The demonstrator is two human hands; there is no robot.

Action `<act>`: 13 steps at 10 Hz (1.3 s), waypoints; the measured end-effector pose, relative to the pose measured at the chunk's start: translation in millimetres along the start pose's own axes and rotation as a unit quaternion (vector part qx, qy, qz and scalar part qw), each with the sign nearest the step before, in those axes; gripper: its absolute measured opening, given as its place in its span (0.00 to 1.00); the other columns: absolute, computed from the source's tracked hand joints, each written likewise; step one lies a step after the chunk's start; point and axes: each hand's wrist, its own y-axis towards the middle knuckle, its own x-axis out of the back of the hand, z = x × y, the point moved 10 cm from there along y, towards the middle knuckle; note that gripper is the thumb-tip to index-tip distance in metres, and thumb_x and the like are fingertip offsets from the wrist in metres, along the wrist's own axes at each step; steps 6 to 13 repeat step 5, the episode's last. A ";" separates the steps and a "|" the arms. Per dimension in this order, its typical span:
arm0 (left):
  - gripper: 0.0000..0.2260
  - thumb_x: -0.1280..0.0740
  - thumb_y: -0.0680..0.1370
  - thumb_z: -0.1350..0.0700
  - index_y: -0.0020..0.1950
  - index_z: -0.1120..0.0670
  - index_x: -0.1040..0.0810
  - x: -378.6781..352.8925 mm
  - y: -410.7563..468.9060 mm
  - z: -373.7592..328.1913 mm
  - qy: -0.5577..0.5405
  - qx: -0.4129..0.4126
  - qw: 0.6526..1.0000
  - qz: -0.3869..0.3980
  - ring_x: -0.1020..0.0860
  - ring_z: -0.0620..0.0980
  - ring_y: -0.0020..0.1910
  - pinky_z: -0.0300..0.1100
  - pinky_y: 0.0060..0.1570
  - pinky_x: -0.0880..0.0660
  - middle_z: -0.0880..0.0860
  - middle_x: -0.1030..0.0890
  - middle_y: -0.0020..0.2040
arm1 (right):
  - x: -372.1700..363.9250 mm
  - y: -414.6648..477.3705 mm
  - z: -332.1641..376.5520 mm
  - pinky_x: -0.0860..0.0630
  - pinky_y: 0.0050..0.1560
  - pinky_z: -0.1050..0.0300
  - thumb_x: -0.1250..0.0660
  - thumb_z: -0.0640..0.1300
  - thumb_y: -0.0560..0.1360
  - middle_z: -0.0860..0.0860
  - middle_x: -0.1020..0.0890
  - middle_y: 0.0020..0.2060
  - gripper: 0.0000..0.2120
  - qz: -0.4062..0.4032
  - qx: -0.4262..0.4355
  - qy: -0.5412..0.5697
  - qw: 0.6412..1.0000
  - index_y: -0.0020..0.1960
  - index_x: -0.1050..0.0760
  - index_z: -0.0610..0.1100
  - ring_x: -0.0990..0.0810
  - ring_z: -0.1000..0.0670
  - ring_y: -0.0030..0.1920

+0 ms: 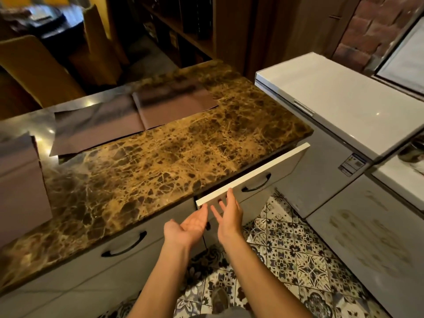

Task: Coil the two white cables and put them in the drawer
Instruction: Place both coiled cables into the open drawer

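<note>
The drawer (259, 175) is seen pulled partly out from under the marble-patterned counter (160, 152), its white front tilted in view, with the long axis running from lower left to upper right and a dark curved handle (256, 183) on its face. The white cables cannot be seen; the drawer's inside is hidden by the front panel. The left hand (191, 226) is held palm up just below the drawer's near corner, fingers apart and empty. The right hand (229, 214) is raised beside it, fingers spread, the fingertips (230, 192) touching or nearly touching the front's top edge. A second closed drawer (124, 245) lies to the left. Brown placemats (174, 102) rest on the counter's far side, and a white chest freezer (344, 106) stands to the right on patterned floor tiles (298, 260).
</note>
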 end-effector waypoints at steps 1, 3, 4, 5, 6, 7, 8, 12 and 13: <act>0.36 0.54 0.85 0.39 0.79 0.68 0.44 -12.4 1.7 -6.0 -0.023 -0.021 0.999 0.008 0.33 0.68 0.75 0.59 0.74 0.33 0.69 0.35 0.77 | -14.8 5.7 2.0 0.21 0.61 0.46 0.39 0.58 0.82 0.48 0.35 0.78 0.29 0.039 -0.025 -0.021 0.999 0.78 0.37 0.48 0.29 0.43 0.72; 0.32 0.53 0.86 0.43 0.80 0.66 0.47 -27.1 1.3 -13.8 -0.033 -0.066 0.997 0.009 0.36 0.66 0.77 0.60 0.75 0.35 0.67 0.38 0.79 | -38.3 10.7 7.5 0.23 0.59 0.48 0.43 0.64 0.80 0.47 0.43 0.81 0.36 0.101 -0.070 -0.026 0.992 0.82 0.47 0.49 0.38 0.41 0.78; 0.31 0.54 0.86 0.44 0.80 0.66 0.45 -23.1 8.1 -11.1 -0.023 -0.091 0.996 0.003 0.33 0.67 0.76 0.59 0.74 0.33 0.66 0.35 0.78 | -36.1 16.5 5.5 0.24 0.64 0.46 0.44 0.64 0.81 0.47 0.39 0.80 0.34 0.102 -0.069 -0.074 0.990 0.81 0.44 0.48 0.34 0.42 0.75; 0.31 0.54 0.86 0.43 0.76 0.68 0.37 -27.4 13.4 10.7 0.114 -0.091 0.989 -0.010 0.25 0.65 0.69 0.57 0.69 0.28 0.67 0.25 0.70 | -23.2 23.4 34.3 0.23 0.64 0.45 0.41 0.56 0.83 0.45 0.27 0.72 0.24 0.046 0.054 -0.162 0.984 0.75 0.32 0.45 0.24 0.48 0.63; 0.31 0.54 0.86 0.43 0.76 0.68 0.37 -27.4 13.4 10.7 0.114 -0.091 0.989 -0.010 0.25 0.65 0.69 0.57 0.69 0.28 0.67 0.25 0.70 | -23.2 23.4 34.3 0.23 0.64 0.45 0.41 0.56 0.83 0.45 0.27 0.72 0.24 0.046 0.054 -0.162 0.984 0.75 0.32 0.45 0.24 0.48 0.63; 0.31 0.54 0.86 0.43 0.76 0.68 0.37 -27.4 13.4 10.7 0.114 -0.091 0.989 -0.010 0.25 0.65 0.69 0.57 0.69 0.28 0.67 0.25 0.70 | -23.2 23.4 34.3 0.23 0.64 0.45 0.41 0.56 0.83 0.45 0.27 0.72 0.24 0.046 0.054 -0.162 0.984 0.75 0.32 0.45 0.24 0.48 0.63; 0.31 0.54 0.86 0.43 0.76 0.68 0.37 -27.4 13.4 10.7 0.114 -0.091 0.989 -0.010 0.25 0.65 0.69 0.57 0.69 0.28 0.67 0.25 0.70 | -23.2 23.4 34.3 0.23 0.64 0.45 0.41 0.56 0.83 0.45 0.27 0.72 0.24 0.046 0.054 -0.162 0.984 0.75 0.32 0.45 0.24 0.48 0.63; 0.31 0.54 0.86 0.43 0.76 0.68 0.37 -27.4 13.4 10.7 0.114 -0.091 0.989 -0.010 0.25 0.65 0.69 0.57 0.69 0.28 0.67 0.25 0.70 | -23.2 23.4 34.3 0.23 0.64 0.45 0.41 0.56 0.83 0.45 0.27 0.72 0.24 0.046 0.054 -0.162 0.984 0.75 0.32 0.45 0.24 0.48 0.63; 0.31 0.54 0.86 0.43 0.76 0.68 0.37 -27.4 13.4 10.7 0.114 -0.091 0.989 -0.010 0.25 0.65 0.69 0.57 0.69 0.28 0.67 0.25 0.70 | -23.2 23.4 34.3 0.23 0.64 0.45 0.41 0.56 0.83 0.45 0.27 0.72 0.24 0.046 0.054 -0.162 0.984 0.75 0.32 0.45 0.24 0.48 0.63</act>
